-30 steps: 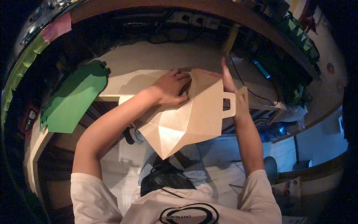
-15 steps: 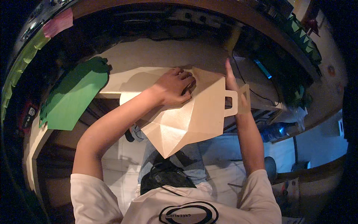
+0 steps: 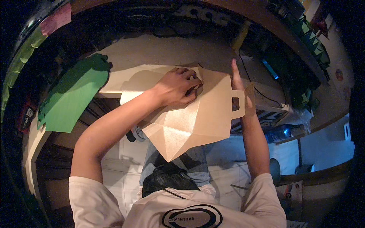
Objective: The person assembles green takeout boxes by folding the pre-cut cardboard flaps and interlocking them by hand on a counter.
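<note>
A gold-tan folded cardboard carton (image 3: 211, 110) with a cut-out handle on its right side lies tilted over the desk's front edge, its pointed, creased corner toward my lap. My left hand (image 3: 179, 85) rests on its upper face, fingers curled and pressed against the card near a fold. At the right end, my right hand (image 3: 236, 78) stands edge-on with fingers stretched out flat, against or just beyond the carton's side. The handle and a second flap partly cover my right wrist, and part of that palm is hidden.
A green cut-out sheet (image 3: 74, 97) lies at the left on the desk (image 3: 152, 49). A phone-like device with a blue-lit edge (image 3: 270, 69) and a dark cable are at the right. Lower right is a blue bottle (image 3: 279, 133). Green folded pieces (image 3: 310, 41) line the right edge.
The view has shifted slightly. My left hand has slid a little to the right on the carton, its fingers still curled. The right hand stays at the carton's right side.
</note>
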### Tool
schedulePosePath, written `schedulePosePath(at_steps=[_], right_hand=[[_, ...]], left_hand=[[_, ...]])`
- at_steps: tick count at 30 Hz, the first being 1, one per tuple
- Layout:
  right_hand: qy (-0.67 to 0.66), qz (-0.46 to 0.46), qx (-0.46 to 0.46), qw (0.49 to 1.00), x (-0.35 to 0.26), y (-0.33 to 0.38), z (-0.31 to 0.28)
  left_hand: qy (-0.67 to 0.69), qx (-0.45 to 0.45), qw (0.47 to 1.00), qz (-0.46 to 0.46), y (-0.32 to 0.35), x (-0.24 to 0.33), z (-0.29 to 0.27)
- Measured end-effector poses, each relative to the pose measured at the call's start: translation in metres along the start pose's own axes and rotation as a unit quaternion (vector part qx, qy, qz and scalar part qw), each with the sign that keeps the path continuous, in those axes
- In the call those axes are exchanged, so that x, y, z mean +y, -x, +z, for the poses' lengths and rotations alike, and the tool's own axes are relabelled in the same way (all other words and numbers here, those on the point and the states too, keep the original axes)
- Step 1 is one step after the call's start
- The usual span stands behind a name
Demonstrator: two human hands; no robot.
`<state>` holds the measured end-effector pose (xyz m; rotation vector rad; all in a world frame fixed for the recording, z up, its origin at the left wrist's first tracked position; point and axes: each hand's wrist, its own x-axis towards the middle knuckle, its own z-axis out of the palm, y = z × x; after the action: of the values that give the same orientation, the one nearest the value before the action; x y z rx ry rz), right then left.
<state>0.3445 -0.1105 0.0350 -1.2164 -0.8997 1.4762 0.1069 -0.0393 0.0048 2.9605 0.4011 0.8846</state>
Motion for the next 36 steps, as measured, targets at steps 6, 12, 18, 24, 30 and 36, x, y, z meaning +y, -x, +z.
schedulePosePath(at_steps=[6, 12, 18, 24, 30, 36], right_hand=[[0.008, -0.04, 0.025, 0.999, 0.008, -0.004, 0.008], [0.127, -0.049, 0.028, 0.99, 0.028, -0.022, -0.011], [0.255, -0.193, -0.009, 0.947, 0.045, -0.031, -0.011], [0.148, -0.245, 0.024, 0.958, 0.027, -0.03, 0.031], [0.203, -0.257, 0.236, 0.915, 0.046, -0.081, 0.034], [0.13, -0.356, 0.269, 0.886, 0.05, -0.068, 0.037]], left_hand=[[0.009, 0.018, 1.0, -0.012, 0.0, -0.003, 0.001], [0.335, 0.066, 0.92, -0.193, -0.004, -0.016, 0.0], [0.223, 0.026, 0.968, -0.116, -0.013, -0.027, 0.005], [0.249, 0.051, 0.965, -0.068, -0.016, -0.032, 0.009], [0.327, 0.05, 0.939, -0.095, -0.019, -0.021, 0.023], [0.454, 0.069, 0.879, -0.126, -0.025, -0.004, 0.032]])
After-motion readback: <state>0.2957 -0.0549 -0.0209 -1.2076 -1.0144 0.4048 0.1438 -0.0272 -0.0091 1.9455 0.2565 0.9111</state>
